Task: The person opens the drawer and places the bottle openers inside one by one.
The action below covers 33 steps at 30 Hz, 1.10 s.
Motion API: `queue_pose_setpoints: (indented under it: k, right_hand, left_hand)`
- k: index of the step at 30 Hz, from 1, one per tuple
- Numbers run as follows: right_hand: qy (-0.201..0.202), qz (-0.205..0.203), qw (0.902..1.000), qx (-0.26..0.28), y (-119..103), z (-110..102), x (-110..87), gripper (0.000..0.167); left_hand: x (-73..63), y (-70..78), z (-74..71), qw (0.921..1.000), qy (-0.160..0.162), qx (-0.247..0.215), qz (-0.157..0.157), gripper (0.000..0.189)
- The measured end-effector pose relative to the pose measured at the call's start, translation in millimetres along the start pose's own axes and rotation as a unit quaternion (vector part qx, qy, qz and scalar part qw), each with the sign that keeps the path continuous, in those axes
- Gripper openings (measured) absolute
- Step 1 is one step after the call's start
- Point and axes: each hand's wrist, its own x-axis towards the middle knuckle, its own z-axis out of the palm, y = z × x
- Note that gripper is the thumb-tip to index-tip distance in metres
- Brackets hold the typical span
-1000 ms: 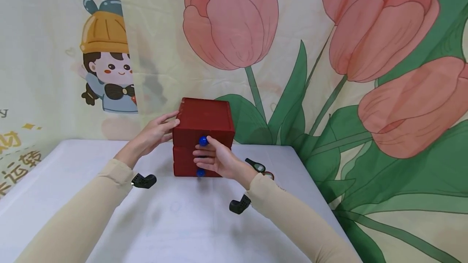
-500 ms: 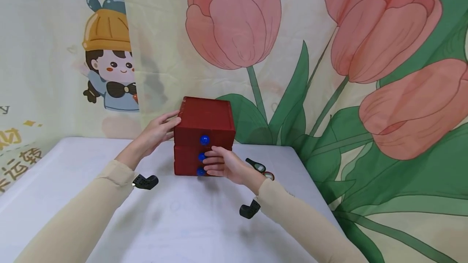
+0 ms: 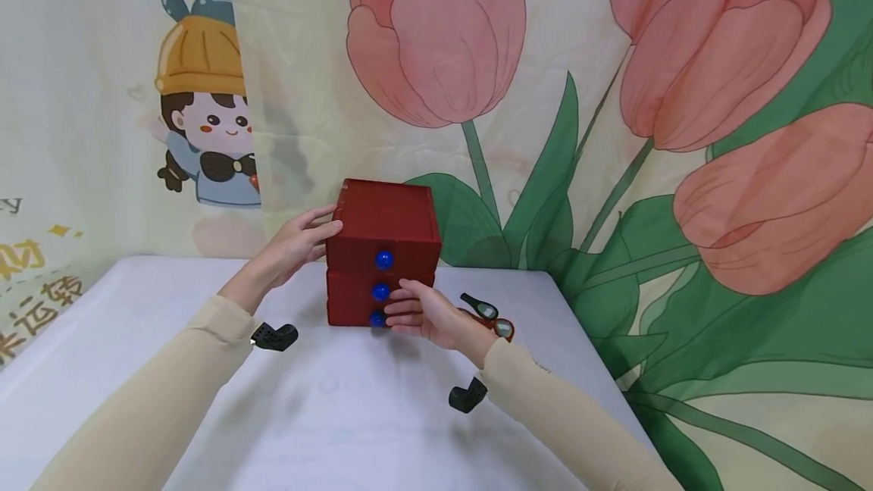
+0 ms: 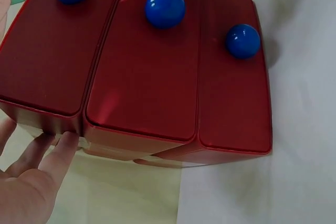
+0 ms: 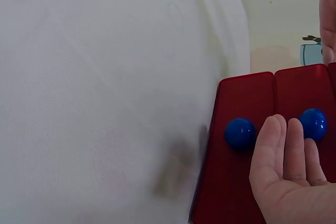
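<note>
A red chest with three shut drawers (image 3: pixel 389 211) stands on the table, a round blue knob on each front: top (image 3: pixel 384 259), middle (image 3: pixel 380 292) and bottom (image 3: pixel 377 318). My left hand (image 3: pixel 293 248) rests against its left side, thumb near the top edge and fingers extended along the wall. In front of the lower drawers is my right hand (image 3: pixel 433 313), its fingers fairly straight and holding nothing. Its fingertips (image 5: pixel 295 127) lie close beside the middle knob (image 5: pixel 314 124); whether they touch it I cannot tell.
Right of the chest lie small looped things, one dark green (image 3: pixel 480 306) and one red-rimmed (image 3: pixel 504 329), partly behind my right hand; their kind is unclear. A white cloth covers the table (image 3: pixel 327 415). A printed tulip curtain (image 3: pixel 436 44) hangs behind.
My right hand has moved down and right from the top knob, uncovering the top and middle knobs. My left hand stays against the chest's side.
</note>
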Motion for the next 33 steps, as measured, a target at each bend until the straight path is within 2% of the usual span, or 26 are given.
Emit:
queue_pose_setpoints:
  k: [6, 12, 33]
  right_hand:
    - [0.0, 0.008, 0.9999, 0.012, 5, 1, 4.8, 0.063]
    - [-0.006, 0.021, 0.9992, 0.034, 12, 6, 11.5, 0.067]
    - [0.01, 0.033, 0.9966, 0.074, 15, 26, 27.1, 0.053]
  left_hand:
    - [3.1, 4.6, 1.8, 1.0, 0.001, 0.004, -0.001, 0.079]
    - [2.1, 3.0, 2.3, 1.0, 0.0, -0.001, 0.002, 0.079]
    - [1.4, -0.6, 0.3, 0.9999, 0.013, 0.001, -0.001, 0.077]
